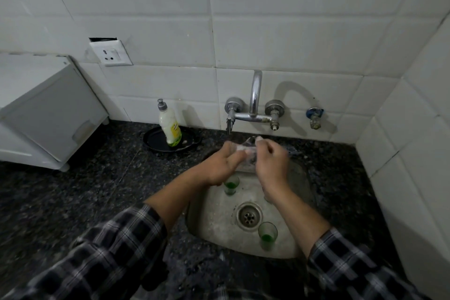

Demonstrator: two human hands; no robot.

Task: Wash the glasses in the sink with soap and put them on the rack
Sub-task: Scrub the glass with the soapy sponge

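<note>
Over the back of the sink (214,224), under the tap (254,102), left hand (222,164) and right hand (269,165) both curl their fingers round a clear soapy glass (246,153), blurred between them. Two green-bottomed glasses stand upright in the basin, one (231,184) just below the left hand, the other (267,235) beside the drain (248,215). The soap bottle (169,126) stands in a black pan (154,140) on the worktop (73,190).
</note>
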